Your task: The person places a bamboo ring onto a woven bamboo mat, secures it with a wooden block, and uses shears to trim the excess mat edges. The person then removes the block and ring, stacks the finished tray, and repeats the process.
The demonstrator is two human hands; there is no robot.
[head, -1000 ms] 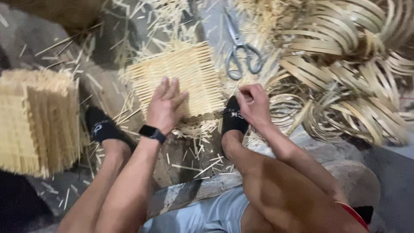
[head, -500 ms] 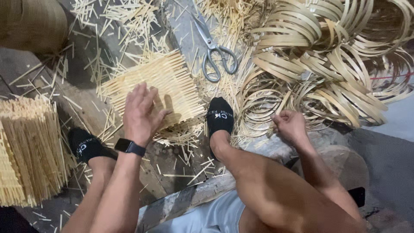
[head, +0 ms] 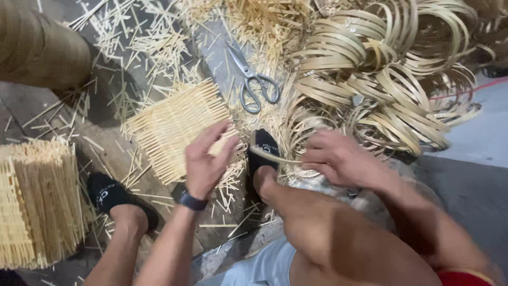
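Note:
A square woven bamboo mat (head: 174,124) lies on the floor between my feet. My left hand (head: 205,159) hovers just above its near right corner, fingers spread, holding nothing. My right hand (head: 338,159) pinches a thin curved bamboo strip (head: 270,154) that reaches left across my right black sock (head: 263,153). That strip comes off a big tangle of coiled bamboo strips (head: 381,79) on the right.
Steel scissors (head: 253,79) lie beyond the mat among loose bamboo offcuts (head: 159,37). A stack of finished woven mats (head: 37,201) stands at the left, next to my left foot (head: 114,198). A round woven basket (head: 37,47) sits at the top left.
My left hand has lifted off the mat. My right hand reached into the coils, then came back toward my right foot with a strip in its fingers.

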